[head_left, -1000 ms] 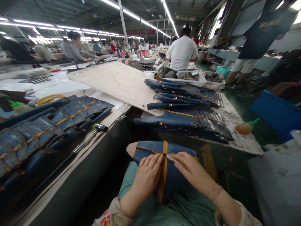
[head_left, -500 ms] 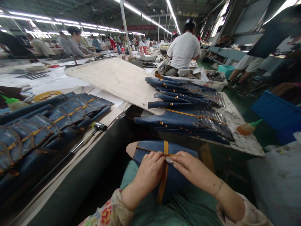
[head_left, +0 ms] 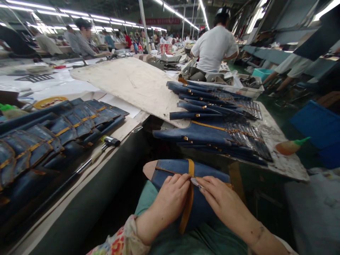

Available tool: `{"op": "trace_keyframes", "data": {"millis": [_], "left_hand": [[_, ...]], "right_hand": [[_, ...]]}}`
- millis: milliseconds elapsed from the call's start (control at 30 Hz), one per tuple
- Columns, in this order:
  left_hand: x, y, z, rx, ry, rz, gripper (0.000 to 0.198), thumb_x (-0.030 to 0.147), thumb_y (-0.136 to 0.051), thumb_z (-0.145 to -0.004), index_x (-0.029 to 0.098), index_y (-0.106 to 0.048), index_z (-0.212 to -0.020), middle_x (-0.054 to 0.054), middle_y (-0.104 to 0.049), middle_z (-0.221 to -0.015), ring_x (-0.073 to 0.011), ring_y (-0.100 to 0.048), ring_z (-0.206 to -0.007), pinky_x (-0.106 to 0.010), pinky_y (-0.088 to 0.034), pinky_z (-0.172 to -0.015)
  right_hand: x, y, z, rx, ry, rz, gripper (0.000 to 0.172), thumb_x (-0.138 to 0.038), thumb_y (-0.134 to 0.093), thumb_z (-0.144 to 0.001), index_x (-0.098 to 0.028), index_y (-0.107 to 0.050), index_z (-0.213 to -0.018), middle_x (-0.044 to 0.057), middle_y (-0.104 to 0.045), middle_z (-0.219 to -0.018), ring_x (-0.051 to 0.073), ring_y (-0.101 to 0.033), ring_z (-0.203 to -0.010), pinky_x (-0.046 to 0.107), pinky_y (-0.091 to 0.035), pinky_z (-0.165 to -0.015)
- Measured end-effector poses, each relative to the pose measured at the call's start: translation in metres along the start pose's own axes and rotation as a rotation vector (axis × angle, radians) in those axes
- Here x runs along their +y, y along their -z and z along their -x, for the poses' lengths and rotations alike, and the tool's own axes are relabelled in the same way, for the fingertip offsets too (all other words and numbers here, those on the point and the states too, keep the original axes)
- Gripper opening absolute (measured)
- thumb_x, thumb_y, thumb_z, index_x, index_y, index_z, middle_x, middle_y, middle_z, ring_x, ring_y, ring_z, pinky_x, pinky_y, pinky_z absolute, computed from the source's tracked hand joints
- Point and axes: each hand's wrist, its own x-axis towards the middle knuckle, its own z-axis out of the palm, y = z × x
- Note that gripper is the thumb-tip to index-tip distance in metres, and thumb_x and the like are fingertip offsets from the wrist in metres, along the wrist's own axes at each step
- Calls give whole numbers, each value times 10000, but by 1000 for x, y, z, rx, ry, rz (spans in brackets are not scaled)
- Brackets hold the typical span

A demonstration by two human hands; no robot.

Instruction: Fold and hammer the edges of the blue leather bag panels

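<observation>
A blue leather piece [head_left: 170,165] with a pinkish tip rests across my lap on green cloth. A yellow strap [head_left: 187,209] runs over it, crossed by a thin seam. My left hand [head_left: 174,194] is closed on the leather, fingertips bunched at the left of the strap, where the seam meets it. My right hand [head_left: 219,193] is closed around a small tool with a flat, pale metal end [head_left: 195,182], which touches the strap near my left fingertips. My right fingers hide the tool's rear part.
Blue leather pieces with buckles [head_left: 212,131] are stacked on a board ahead. More blue pieces [head_left: 61,131] overlap on the left bench, beside a hammer [head_left: 110,141]. A glue bottle [head_left: 288,147] lies at the right edge. A co-worker in white [head_left: 215,47] sits ahead.
The view has shifted slightly. My right hand and the tool have moved a little along the seam area by the strap; my left hand keeps its place on the leather.
</observation>
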Motion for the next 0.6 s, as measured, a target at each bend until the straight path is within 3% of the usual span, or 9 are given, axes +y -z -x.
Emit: {"op": "trace_keyframes", "data": {"millis": [367, 600], "left_hand": [[3, 2, -5, -21, 31, 71, 330, 130, -483, -826, 165, -491, -1155, -31, -499, -1274, -217, -449, -1070, -368, -400, -869], [-1, 5, 6, 65, 82, 77, 288, 163, -416, -887, 203, -521, -1153, -3, -532, -1256, -199, -478, -1034, -358, -409, -856]], "right_hand": [[-2, -13, -8, 102, 24, 357, 323, -128, -469, -879, -159, -555, -1188, 89, -577, -1043, 230, -558, -894, 397, -534, -788], [17, -13, 14, 255, 164, 399, 316, -86, -446, -863, -124, -574, -1149, 108, -566, -1093, 259, -513, -983, 425, -515, -819]]}}
